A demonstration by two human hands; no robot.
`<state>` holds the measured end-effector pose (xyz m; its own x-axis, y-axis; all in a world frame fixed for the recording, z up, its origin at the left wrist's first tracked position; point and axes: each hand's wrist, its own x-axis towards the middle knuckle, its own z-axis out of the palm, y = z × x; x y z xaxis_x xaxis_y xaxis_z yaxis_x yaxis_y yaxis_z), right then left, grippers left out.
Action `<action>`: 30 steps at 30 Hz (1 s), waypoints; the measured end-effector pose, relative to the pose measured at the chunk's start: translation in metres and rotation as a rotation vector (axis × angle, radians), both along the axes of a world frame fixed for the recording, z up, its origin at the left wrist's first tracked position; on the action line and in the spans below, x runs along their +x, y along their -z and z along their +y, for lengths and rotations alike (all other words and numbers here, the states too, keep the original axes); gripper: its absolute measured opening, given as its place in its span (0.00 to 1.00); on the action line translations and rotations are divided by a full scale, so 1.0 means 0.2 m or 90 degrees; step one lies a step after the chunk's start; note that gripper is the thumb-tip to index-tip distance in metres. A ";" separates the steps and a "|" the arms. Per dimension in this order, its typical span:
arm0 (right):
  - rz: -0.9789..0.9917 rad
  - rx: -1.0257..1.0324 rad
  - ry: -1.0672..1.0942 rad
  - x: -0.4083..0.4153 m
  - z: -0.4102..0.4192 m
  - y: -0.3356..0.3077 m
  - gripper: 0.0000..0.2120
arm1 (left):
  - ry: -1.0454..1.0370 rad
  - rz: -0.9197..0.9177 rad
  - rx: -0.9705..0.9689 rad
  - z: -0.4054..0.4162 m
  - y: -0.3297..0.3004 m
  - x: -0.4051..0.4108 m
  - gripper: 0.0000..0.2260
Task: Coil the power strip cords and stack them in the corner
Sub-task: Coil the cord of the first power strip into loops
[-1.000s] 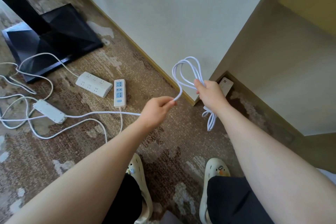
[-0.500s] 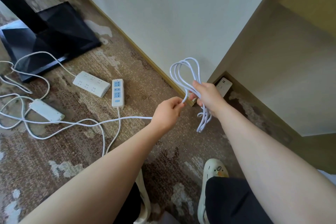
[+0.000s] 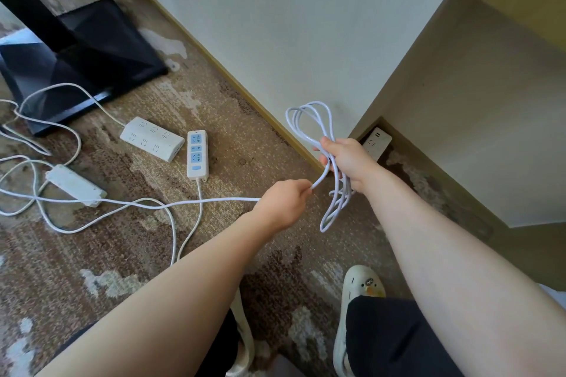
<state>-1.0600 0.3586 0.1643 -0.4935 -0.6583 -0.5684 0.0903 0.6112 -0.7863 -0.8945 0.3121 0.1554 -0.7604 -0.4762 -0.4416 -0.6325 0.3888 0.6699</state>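
My right hand [image 3: 347,162] grips a bundle of white cord loops [image 3: 309,122] that stick up above the fist and hang down below it. My left hand [image 3: 283,203] pinches the same white cord just left of the bundle; from there the cord runs left across the carpet. Three power strips lie on the floor: a wide white one [image 3: 151,138], a narrow one with blue sockets [image 3: 197,154] and a plain white one [image 3: 75,185]. Another white strip [image 3: 377,142] lies in the corner behind my right hand.
Loose white cords [image 3: 76,223] snake over the patterned brown carpet at the left. A black stand base [image 3: 76,61] sits at the upper left. White walls with a wooden baseboard [image 3: 245,92] meet at the corner. My pale slippers [image 3: 363,288] are below.
My left hand has slid down and left, away from the bundle, drawing more cord. The loops in my right hand hang lower. The trailing cord has shifted on the carpet.
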 end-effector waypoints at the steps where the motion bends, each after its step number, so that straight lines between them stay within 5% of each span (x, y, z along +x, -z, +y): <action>1: 0.002 -0.001 0.002 -0.01 0.00 0.00 0.22 | 0.009 -0.014 0.010 -0.02 0.01 0.02 0.12; 7: -0.014 -0.032 0.021 -0.04 0.00 0.01 0.20 | 0.036 -0.085 0.027 -0.11 0.05 0.13 0.12; 13: -0.042 -0.078 0.023 -0.01 -0.01 0.01 0.13 | 0.134 -0.030 0.032 0.07 0.05 0.06 0.10; 30: 0.173 -0.062 0.005 -0.18 0.07 0.00 0.12 | -0.029 -0.173 0.023 -0.41 0.12 0.59 0.10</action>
